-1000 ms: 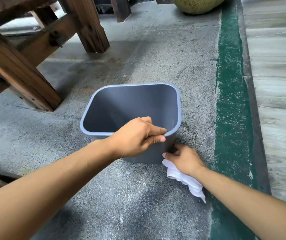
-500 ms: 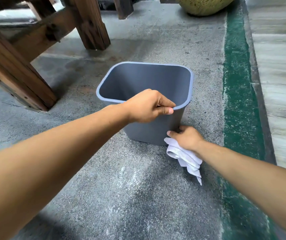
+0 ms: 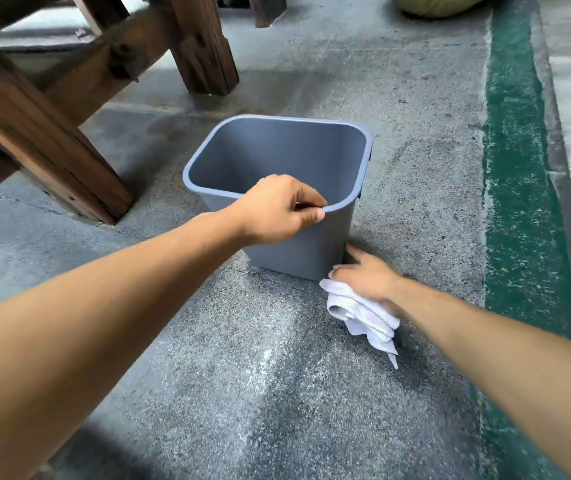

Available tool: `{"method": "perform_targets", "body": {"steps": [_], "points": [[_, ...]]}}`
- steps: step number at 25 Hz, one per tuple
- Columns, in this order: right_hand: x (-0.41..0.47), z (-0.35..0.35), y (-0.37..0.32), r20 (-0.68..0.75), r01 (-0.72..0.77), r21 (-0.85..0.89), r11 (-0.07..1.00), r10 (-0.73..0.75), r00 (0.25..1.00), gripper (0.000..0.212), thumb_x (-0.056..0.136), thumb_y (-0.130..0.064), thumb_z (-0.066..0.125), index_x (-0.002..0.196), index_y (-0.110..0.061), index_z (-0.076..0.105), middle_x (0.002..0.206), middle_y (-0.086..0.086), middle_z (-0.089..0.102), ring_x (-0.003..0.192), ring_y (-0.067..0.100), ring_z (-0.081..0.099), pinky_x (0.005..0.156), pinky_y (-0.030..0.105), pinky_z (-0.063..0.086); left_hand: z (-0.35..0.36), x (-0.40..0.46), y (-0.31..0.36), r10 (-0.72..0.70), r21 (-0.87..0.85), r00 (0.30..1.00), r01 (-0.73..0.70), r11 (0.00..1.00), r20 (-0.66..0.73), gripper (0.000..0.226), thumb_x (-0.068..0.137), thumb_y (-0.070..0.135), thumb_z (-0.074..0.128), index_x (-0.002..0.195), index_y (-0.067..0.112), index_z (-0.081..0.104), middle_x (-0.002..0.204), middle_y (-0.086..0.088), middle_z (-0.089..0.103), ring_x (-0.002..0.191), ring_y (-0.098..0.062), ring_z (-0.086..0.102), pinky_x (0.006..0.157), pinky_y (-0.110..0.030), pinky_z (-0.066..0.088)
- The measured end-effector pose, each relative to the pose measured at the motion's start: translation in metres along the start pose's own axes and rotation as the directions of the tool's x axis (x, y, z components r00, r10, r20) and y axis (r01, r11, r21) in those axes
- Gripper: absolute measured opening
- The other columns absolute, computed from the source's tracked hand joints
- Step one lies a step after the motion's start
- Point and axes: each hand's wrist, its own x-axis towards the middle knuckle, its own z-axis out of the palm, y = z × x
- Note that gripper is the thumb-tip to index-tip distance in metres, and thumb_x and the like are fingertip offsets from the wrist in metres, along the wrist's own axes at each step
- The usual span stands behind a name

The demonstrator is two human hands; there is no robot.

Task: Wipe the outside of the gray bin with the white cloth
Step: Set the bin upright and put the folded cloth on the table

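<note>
Comparing with half a second back, the gray bin (image 3: 297, 244) sits a bit lower and further right in view, and the right hand (image 3: 367, 278) has slid round toward the bin's near right corner, index finger now poking up along that corner edge instead of tucked low against the front wall. The left hand (image 3: 277, 209) hasn't changed its job: pinched closed on the bin's near rim, thumb outside, fingers curled over the lip.

The right hand is closed on the white cloth (image 3: 360, 313), which is bunched under the palm and trails off toward me, away from the bin, with a loose tail hanging down. The cloth is right at the bin's bottom near corner, pretty much touching the wall there.

The bin stands upright on the concrete floor (image 3: 277, 393), and from what I can see of the inside it's just bare gray walls. Wooden legs (image 3: 52, 150) stand off to the bin's left, and a green stripe (image 3: 519, 168) runs past on its right.
</note>
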Motion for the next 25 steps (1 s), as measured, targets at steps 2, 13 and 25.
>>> {"method": "perform_targets", "body": {"steps": [2,13,25], "points": [[-0.034,0.001,-0.009,-0.059,-0.047,0.026,0.999,0.049,0.997,0.071,0.087,-0.03,0.072,0.151,-0.018,0.043,0.128,0.004,0.067,0.117,0.024,0.064,0.106,0.04,0.049,0.003,-0.014,0.008,-0.048,0.033,0.995,0.051,0.998,-0.088,0.034,0.093,0.035,0.057,0.12,0.024,0.072,0.109,0.005,0.075,0.108,-0.023,0.062,0.096,-0.041,0.047],[-0.35,0.028,-0.112,0.265,-0.515,0.724,0.46,0.503,0.822,0.056,0.07,-0.053,0.078,0.106,-0.01,0.073,0.093,0.016,0.071,0.076,0.029,0.067,0.085,0.042,0.052,-0.05,-0.227,0.208,-0.538,-0.642,0.422,0.694,-0.325,0.729,0.052,0.087,0.057,0.064,0.108,0.01,0.069,0.094,-0.006,0.079,0.08,-0.021,0.071,0.074,-0.034,0.057],[-0.587,0.015,-0.347,0.126,-0.29,0.553,0.781,0.266,0.956,0.06,0.07,-0.024,0.089,0.125,-0.025,0.065,0.118,0.007,0.074,0.104,0.022,0.073,0.088,0.038,0.057,-0.336,-0.335,0.285,-0.353,-0.603,0.497,0.553,-0.575,0.793,0.074,0.082,0.046,0.08,0.133,-0.002,0.059,0.111,-0.016,0.077,0.102,-0.029,0.075,0.098,-0.046,0.057]]}}
